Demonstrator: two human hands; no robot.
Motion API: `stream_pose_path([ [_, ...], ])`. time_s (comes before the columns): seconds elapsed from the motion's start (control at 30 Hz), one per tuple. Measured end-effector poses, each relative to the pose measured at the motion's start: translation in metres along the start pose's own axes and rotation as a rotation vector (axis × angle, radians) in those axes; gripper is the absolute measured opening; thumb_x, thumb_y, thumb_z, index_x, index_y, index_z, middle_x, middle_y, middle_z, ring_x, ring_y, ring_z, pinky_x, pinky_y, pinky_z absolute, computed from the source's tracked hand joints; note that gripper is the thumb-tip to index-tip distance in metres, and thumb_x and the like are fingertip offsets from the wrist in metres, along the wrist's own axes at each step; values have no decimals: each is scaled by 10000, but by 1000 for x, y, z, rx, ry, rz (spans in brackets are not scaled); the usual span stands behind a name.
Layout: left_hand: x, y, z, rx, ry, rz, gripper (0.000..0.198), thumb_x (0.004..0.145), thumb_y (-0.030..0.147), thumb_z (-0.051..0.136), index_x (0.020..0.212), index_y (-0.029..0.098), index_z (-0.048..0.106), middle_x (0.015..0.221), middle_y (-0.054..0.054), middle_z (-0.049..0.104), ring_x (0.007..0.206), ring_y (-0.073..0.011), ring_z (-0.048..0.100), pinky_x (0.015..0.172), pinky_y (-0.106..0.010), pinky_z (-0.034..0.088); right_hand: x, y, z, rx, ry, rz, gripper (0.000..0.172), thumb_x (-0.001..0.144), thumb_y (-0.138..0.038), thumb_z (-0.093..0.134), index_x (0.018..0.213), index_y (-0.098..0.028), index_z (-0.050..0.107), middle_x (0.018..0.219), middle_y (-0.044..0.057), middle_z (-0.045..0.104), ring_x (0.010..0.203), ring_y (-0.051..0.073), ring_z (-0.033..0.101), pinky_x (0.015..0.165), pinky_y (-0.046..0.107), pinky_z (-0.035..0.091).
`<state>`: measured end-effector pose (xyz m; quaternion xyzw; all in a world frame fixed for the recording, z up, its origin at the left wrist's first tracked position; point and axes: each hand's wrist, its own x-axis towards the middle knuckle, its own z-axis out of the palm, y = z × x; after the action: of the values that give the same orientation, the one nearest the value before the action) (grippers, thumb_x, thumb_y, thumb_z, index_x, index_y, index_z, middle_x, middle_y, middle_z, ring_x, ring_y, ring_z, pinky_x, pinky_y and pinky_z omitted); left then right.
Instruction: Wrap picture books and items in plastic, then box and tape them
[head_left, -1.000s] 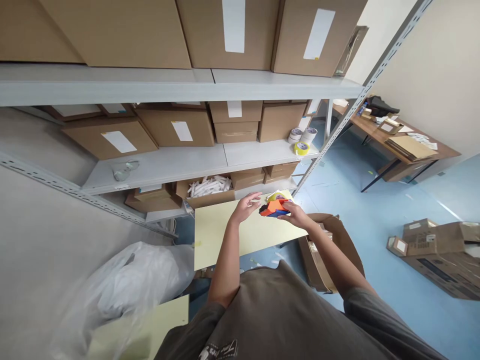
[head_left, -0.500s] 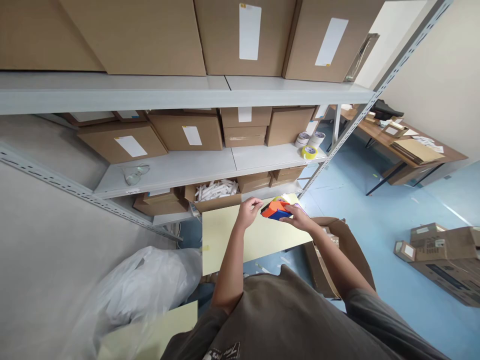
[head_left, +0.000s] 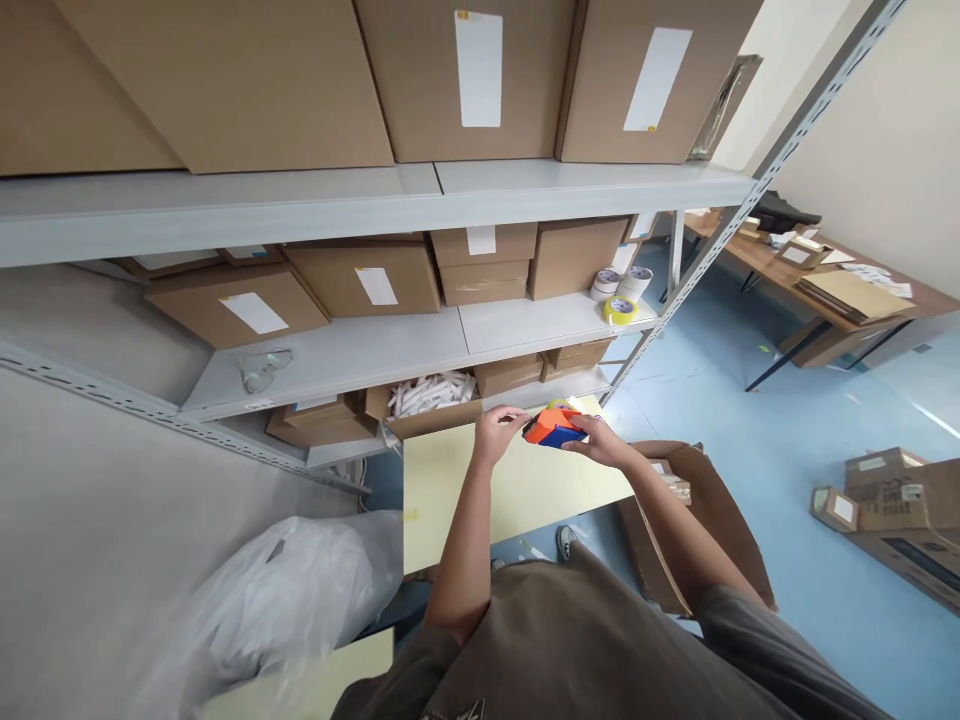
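My right hand (head_left: 606, 443) is wrapped round an orange and blue tape dispenser (head_left: 556, 428), with a yellowish tape roll (head_left: 561, 405) partly showing at its far side. Thumb and fingers pinched together, my left hand (head_left: 498, 433) is at the dispenser's dark front edge. Whatever lies between those fingertips is too small to make out. Both hands are above a pale yellow board (head_left: 450, 480), which lies flat below them.
Metal shelving (head_left: 375, 350) with cardboard boxes stands ahead. It also bears safety glasses (head_left: 266, 370) and tape rolls (head_left: 620, 310). An open carton (head_left: 731, 520) is at the right, a plastic-wrapped bundle (head_left: 300, 580) at the left. Farther right are a desk (head_left: 847, 270) and more boxes (head_left: 907, 510).
My left fingertips have come closer to the dispenser's front edge. My right hand keeps its hold. The camera view has shifted slightly, and a shoe now shows below the board.
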<state>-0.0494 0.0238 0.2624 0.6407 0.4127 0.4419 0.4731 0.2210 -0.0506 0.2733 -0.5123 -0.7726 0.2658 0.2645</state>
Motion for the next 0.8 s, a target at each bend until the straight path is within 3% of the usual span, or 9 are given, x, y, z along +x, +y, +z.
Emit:
stream_pose_path([
  [0.13,17,9,22,79,132,42,343,903,552,767,842,216,802,891,-80,811,841,-236,744,816,-361,618,12,22,-22,26,18,-15,351,990,-562,708,1082,-223,705,1087,119,758,1028,313,700,918,422,550],
  [0.23,30,18,35,185,248,103,348,949,560,713,863,229,779,887,-70,794,851,-227,729,863,-358,610,19,35,-43,66,28,-9,342,990,-554,705,1059,-219,704,1010,99,752,927,285,693,842,393,550],
  [0.47,45,17,83,327,530,195,365,1057,547,571,964,248,759,1021,-153,743,1153,-312,704,1112,-478,527,40,60,-85,96,35,-115,327,989,-556,701,976,-231,669,948,86,719,870,270,652,807,379,529],
  [0.63,49,13,106,310,713,100,406,1074,569,522,1047,232,749,1060,-147,755,1102,-306,716,1065,-485,557,57,78,-98,116,-26,-140,293,975,-524,713,959,-234,675,905,76,712,838,263,641,791,374,530],
  [0.8,55,12,110,339,730,102,400,1065,564,546,1034,233,768,1073,-146,769,1148,-307,718,1106,-473,546,73,97,-97,186,-57,-136,276,962,-480,732,1060,-223,719,955,56,753,831,252,682,770,355,546],
])
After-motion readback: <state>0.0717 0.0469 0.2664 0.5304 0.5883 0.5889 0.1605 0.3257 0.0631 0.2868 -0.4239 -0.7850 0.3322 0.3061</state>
